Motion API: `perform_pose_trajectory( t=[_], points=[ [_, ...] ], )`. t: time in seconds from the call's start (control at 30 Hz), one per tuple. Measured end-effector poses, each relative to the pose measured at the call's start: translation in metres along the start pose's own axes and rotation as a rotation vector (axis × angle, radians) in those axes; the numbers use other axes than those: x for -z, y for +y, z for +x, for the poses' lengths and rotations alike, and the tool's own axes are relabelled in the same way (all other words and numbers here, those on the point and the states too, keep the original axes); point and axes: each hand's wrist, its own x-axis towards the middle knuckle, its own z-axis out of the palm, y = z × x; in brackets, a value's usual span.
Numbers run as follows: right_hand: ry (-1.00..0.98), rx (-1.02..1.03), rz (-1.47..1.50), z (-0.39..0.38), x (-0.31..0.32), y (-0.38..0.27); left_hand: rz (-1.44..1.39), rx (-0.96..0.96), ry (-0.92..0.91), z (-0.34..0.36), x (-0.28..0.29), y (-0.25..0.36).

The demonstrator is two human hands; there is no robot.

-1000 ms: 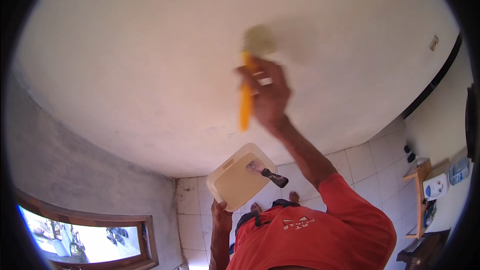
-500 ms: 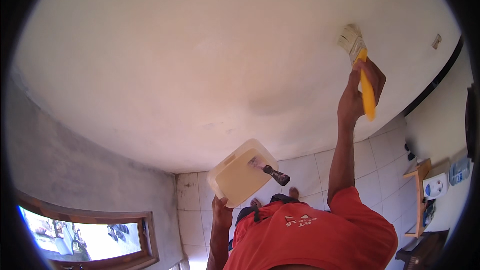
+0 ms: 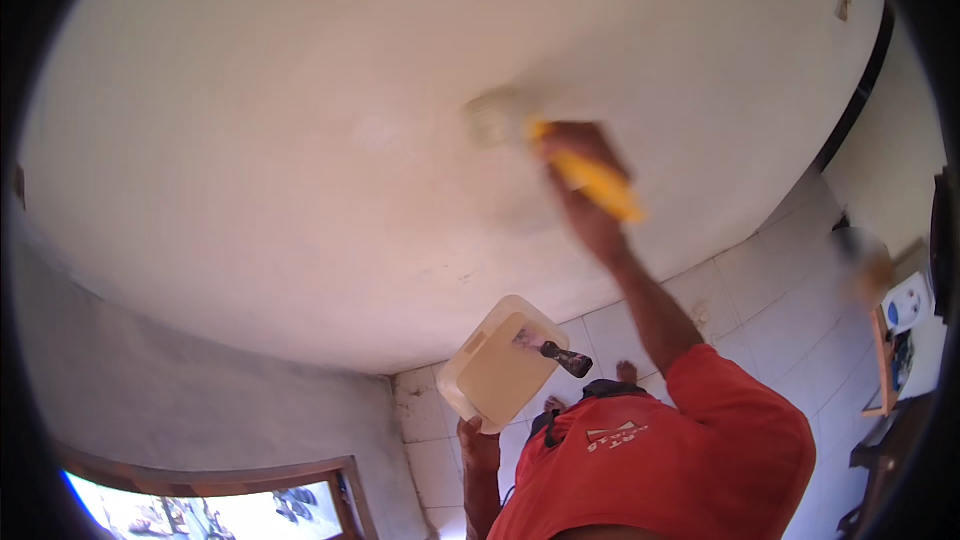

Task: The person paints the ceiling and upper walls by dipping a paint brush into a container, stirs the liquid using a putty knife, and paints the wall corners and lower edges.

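Observation:
My right hand (image 3: 585, 165) is raised and shut on a paintbrush with a yellow handle (image 3: 600, 185). Its pale bristles (image 3: 495, 118) press against the big white wall surface (image 3: 350, 140), and both hand and brush are motion-blurred. Lower down, my left hand (image 3: 478, 437) holds a cream rectangular tub (image 3: 495, 375) from underneath, tilted. A dark-handled scraper (image 3: 558, 353) lies across the tub's rim. My red shirt (image 3: 660, 460) fills the lower middle of the view, with my bare feet (image 3: 625, 372) showing just beyond it.
White floor tiles (image 3: 770, 300) run to the right. A wooden shelf (image 3: 882, 350) with a white and blue container (image 3: 905, 305) stands at the right edge. A grey bare wall (image 3: 150, 390) and a wood-framed window (image 3: 210, 505) are at lower left.
The brush swept from the middle of the wall out to the upper right, then back left and lower. The tub in my left hand barely moved.

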Motion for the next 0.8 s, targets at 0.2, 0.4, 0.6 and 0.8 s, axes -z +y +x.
perform_pose_trajectory(
  t=[0.2, 0.4, 0.6, 0.8],
  points=[
    [0.44, 0.071, -0.468, 0.037, 0.092, 0.017, -0.087, 0.025, -0.012, 0.002, -0.001, -0.003],
    [0.082, 0.134, -0.417, 0.01, -0.015, -0.017, -0.016, 0.033, -0.019, 0.003, -0.003, -0.002],
    [0.026, 0.328, 0.193, 0.055, -0.031, -0.048, -0.01, 0.046, -0.046, 0.005, 0.002, 0.003],
    [0.499, 0.118, -0.069, 0.129, 0.093, -0.009, -0.081, 0.059, -0.085, 0.012, 0.008, 0.013]
  ],
)
